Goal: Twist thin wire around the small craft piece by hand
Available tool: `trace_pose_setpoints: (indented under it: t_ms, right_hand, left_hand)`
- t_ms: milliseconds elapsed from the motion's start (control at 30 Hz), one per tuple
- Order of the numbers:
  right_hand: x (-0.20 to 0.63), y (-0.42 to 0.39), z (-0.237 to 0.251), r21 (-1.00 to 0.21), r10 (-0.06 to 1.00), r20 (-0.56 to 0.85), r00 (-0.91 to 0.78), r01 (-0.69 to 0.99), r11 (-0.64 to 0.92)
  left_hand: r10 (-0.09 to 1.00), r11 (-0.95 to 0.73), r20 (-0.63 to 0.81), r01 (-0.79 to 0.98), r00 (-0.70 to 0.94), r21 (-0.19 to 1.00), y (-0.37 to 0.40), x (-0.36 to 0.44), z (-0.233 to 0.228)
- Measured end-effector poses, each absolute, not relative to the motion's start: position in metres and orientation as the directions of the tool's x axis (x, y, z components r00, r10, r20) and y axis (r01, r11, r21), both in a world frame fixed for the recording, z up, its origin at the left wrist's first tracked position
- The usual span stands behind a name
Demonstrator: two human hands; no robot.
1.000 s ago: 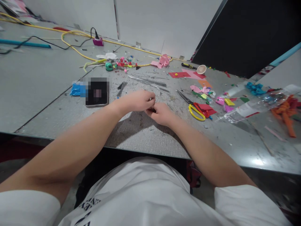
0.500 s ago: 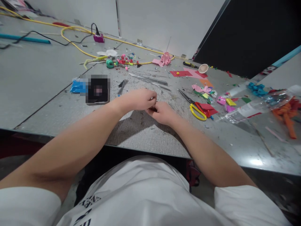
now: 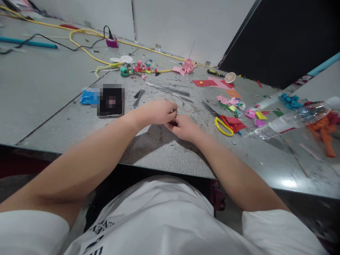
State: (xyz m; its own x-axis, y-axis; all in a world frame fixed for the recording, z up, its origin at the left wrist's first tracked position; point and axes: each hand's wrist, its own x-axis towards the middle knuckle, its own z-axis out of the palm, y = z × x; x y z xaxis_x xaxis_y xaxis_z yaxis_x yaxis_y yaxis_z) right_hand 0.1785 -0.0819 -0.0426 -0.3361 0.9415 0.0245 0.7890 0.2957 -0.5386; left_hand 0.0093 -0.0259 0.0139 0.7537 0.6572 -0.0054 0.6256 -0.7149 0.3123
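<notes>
At centre frame we pinch a tiny dark piece (image 3: 172, 123), probably light and fiddly, between left hand (image 3: 156, 111) and right hand (image 3: 184, 127), fingertips closed on it.

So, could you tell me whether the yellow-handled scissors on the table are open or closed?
Closed, as far as shows: the yellow-handled scissors lie flat on the table with the blades together in one dark line, right of the right hand.

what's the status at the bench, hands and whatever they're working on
Left hand and right hand pinched together over the table. Something small and dark between fingertips, too small to identify. Scissors beside right hand, phone left.
</notes>
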Motion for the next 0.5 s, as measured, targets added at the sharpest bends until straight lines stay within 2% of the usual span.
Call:
trace_pose_setpoints:
  t_ms: [167, 500]
  right_hand:
    - [0.1788, -0.0823, -0.0424, -0.544, 0.941, 0.025, -0.337, 0.785, 0.296]
    - [0.1773, -0.0831, -0.0414, -0.535, 0.945, 0.019, -0.328, 0.795, 0.287]
  left_hand:
    - [0.65, -0.727, -0.003, 0.622, 0.76, 0.291, -0.024, 0.0095, 0.0134]
    - [0.649, -0.71, -0.022, 0.616, 0.76, 0.342, -0.0225, 0.0081, 0.0131]
